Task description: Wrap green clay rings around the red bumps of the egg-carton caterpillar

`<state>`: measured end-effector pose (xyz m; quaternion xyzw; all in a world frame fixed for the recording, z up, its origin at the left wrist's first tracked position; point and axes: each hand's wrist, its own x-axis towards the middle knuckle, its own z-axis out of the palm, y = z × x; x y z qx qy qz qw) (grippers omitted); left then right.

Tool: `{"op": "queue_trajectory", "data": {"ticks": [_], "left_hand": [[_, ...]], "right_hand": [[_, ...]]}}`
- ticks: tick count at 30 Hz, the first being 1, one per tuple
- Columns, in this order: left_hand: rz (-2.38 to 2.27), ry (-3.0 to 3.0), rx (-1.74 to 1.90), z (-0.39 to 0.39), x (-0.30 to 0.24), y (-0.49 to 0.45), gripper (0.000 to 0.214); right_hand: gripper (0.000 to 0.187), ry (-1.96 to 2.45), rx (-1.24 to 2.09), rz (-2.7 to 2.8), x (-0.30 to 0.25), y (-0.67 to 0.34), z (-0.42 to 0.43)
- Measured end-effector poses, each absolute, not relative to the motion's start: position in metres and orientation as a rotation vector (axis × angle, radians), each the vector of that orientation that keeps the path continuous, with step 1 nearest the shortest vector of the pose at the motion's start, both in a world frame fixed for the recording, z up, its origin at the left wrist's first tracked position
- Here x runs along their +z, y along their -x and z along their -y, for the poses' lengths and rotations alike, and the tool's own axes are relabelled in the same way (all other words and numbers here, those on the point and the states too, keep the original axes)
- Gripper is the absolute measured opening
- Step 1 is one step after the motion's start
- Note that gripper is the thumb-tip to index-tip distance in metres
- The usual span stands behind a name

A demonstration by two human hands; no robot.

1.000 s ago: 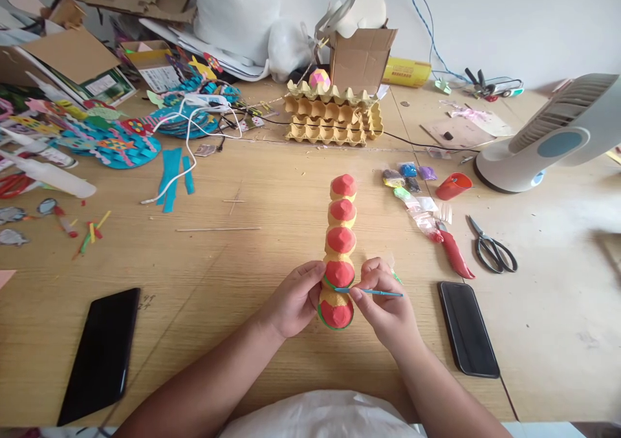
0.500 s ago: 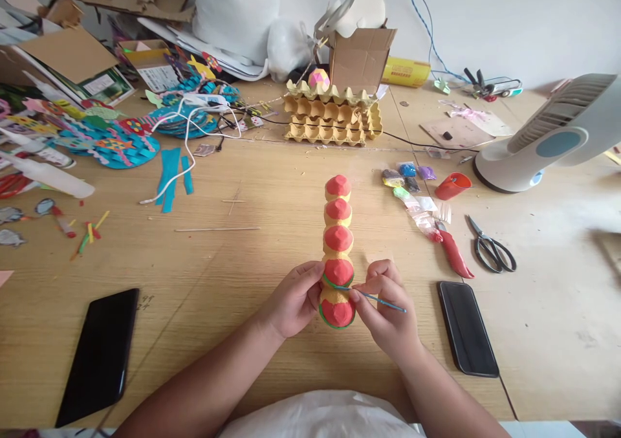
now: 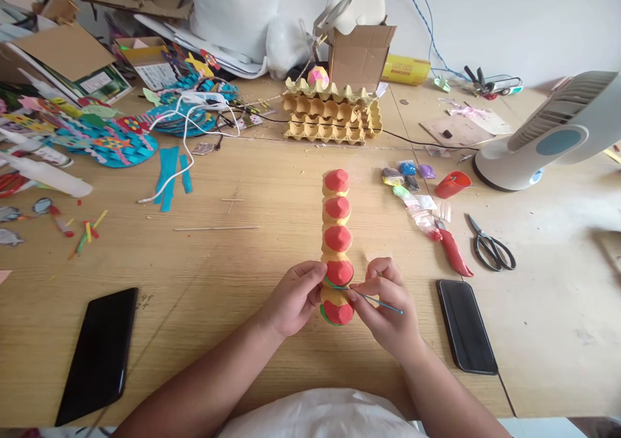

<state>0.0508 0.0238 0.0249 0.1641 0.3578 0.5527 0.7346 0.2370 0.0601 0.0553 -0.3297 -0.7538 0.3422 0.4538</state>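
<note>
A strip of egg-carton cups, yellow with red-painted tops, lies lengthwise on the wooden table in front of me. My left hand grips its left side near the two nearest cups, fingers closed on it. My right hand pinches a thin blue stick, whose tip touches the green band between the two nearest cups. That green band runs round the bases of these two cups.
One black phone lies front left, another right of my right hand. Scissors, a red-handled knife, a red cup, clay bags and a fan stand right. Stacked egg trays behind; paper crafts left.
The carton strip has shifted slightly left and turned a little. The blue stick's free end has dipped down to the right, and its tip stays at the green band.
</note>
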Motion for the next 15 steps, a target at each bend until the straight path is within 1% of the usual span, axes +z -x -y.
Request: {"op": "queue_trajectory", "data": {"ticks": [3,9,15], "left_hand": [[-0.779,-0.361,1.22,-0.024,0.0249,-0.0512,0.033],[-0.749,-0.325,1.244,-0.0253,0.0286,-0.0532,0.032],[-0.751,-0.355,1.228,-0.0255,0.0262,-0.0512,0.031]], "right_hand": [[0.016,0.8,0.819,1.863,0.0553,-0.2372,-0.0601],[0.017,0.707,0.893,1.873,0.0576,-0.2386,-0.062],[0.02,0.708,0.791,1.934,0.0555,-0.239,-0.0643]]}}
